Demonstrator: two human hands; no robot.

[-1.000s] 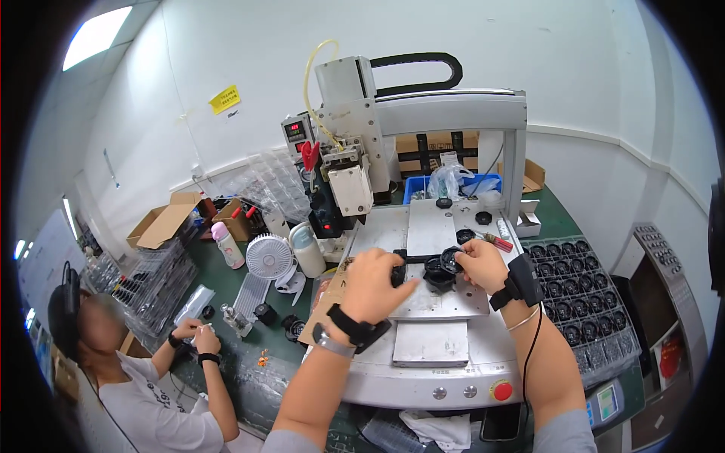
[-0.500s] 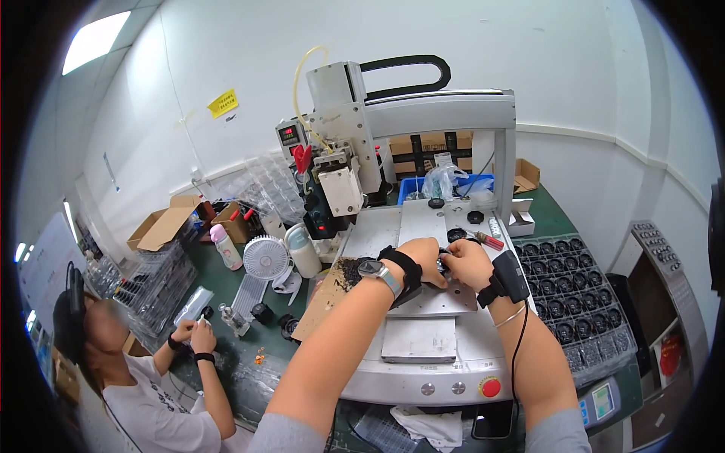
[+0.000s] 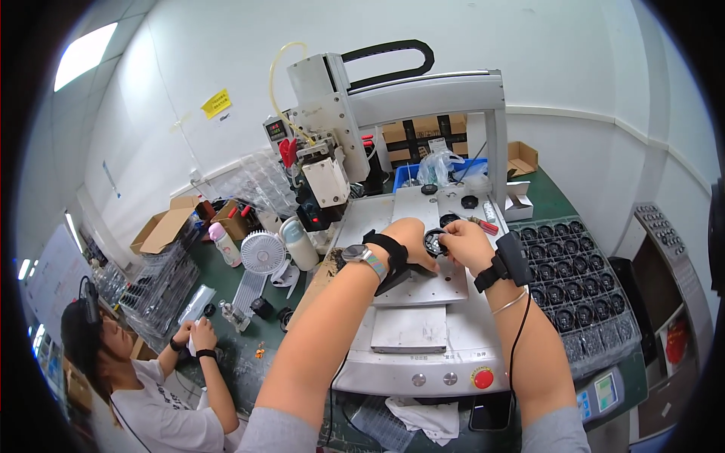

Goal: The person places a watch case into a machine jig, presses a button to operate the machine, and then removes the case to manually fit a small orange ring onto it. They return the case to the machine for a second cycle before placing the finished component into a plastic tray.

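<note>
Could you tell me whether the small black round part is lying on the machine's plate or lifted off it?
Lifted: both hands, left and right, hold the small black round part above the grey metal plate.

An assembly workshop: gantry machine [image 3: 393, 98]; trays of black parts [image 3: 578, 272]; cardboard boxes [image 3: 162, 230].

One head-worn fisheye view looks down, close over the machine bed [image 3: 423, 283].

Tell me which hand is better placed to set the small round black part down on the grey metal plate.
Probably the right hand: its fingers visibly grip the small round black part, over the grey metal plate. The left hand only steadies the part's other side.
</note>
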